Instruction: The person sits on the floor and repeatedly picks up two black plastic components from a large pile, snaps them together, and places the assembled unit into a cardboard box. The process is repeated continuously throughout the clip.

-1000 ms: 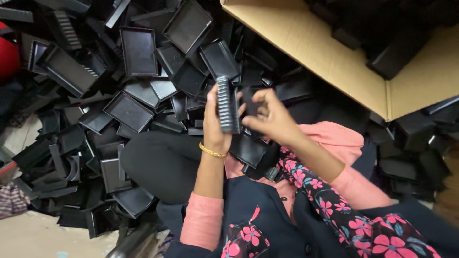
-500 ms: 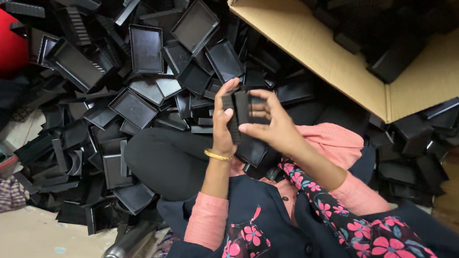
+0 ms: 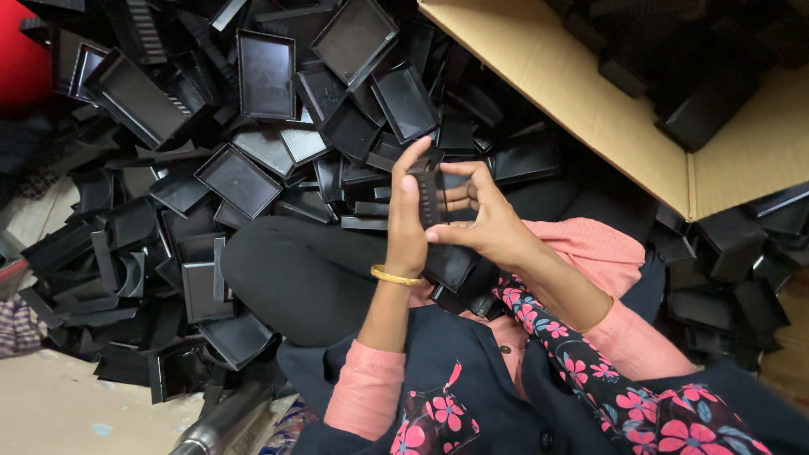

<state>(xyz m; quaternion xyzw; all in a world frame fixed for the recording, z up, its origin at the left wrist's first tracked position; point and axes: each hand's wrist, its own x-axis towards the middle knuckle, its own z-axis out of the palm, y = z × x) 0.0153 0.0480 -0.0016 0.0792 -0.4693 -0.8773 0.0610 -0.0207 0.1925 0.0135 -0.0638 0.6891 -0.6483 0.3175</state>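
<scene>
Since a second ago, both hands have turned the small black ribbed part and drawn it closer together above the lap. Its ridged edge faces the left hand, whose grip closes along one side, while the right hand pinches the other. Below lie more black parts. Beyond, a heap of black trays and a cardboard box.
</scene>
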